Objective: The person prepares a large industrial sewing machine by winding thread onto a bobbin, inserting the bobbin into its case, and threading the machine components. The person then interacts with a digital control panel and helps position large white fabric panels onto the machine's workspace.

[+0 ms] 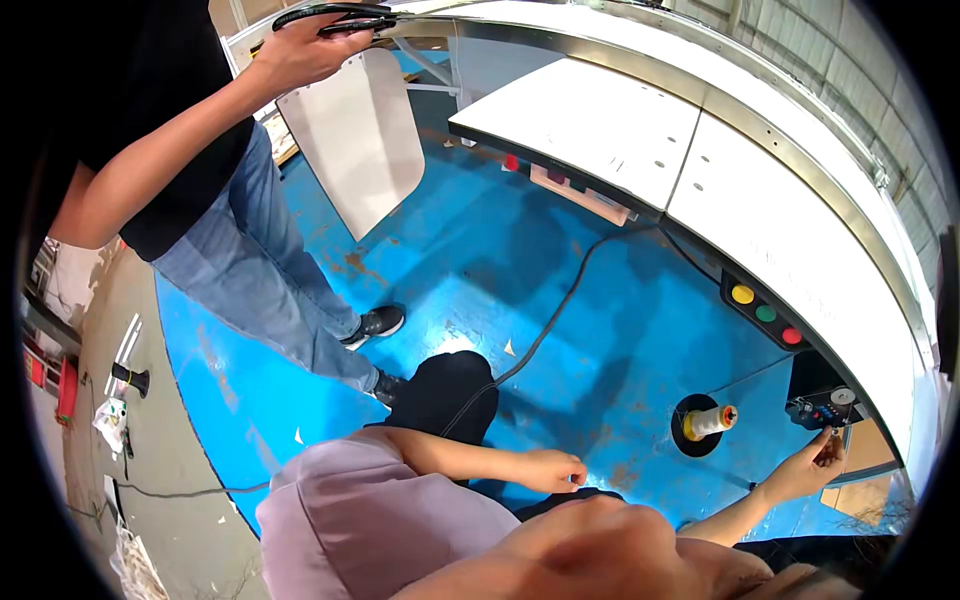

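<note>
Reaching right hand [806, 468] at black box [812, 382], markings [826, 412] blurred

Pretty sure this is a workshop or factory floor, textile-ish going by the thread spool [706, 421] near right. Long white worktable [600, 125] runs from the far side round to the right, with a yellow-green-red button panel [766, 313] and a black control box [818, 390] under its edge. Scuffed blue floor [630, 300], bare grey concrete [205, 530] off to the left, and those ribbed wall panels [800, 55] far right you get in industrial sheds
</note>
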{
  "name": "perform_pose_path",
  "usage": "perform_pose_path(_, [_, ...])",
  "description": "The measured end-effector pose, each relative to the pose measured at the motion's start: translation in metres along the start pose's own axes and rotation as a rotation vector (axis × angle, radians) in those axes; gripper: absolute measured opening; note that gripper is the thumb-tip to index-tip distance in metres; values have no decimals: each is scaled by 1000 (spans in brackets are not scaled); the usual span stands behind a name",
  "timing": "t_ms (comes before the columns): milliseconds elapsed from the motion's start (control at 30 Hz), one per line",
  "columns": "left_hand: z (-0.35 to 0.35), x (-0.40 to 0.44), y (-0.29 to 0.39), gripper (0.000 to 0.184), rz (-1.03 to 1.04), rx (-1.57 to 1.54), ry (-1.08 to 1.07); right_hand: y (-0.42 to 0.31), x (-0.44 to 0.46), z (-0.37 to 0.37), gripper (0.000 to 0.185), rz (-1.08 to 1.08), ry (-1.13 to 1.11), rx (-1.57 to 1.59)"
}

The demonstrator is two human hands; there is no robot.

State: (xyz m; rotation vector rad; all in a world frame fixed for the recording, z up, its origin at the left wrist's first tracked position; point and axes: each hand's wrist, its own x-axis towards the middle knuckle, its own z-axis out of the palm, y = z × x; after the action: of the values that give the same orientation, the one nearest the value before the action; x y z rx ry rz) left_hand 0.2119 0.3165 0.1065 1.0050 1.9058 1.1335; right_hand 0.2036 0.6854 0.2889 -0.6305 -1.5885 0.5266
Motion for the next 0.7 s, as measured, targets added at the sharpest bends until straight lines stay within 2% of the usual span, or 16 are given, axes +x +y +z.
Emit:
perform_pose_path(467, [-6, -7, -12, 25, 29, 168, -102, 8, 2, 3, 35, -11, 3, -4])
perform_pose_path(700, [-4, -9, -13, 26, 21, 205, -155, 0, 4, 1, 36, 84, -31, 71])
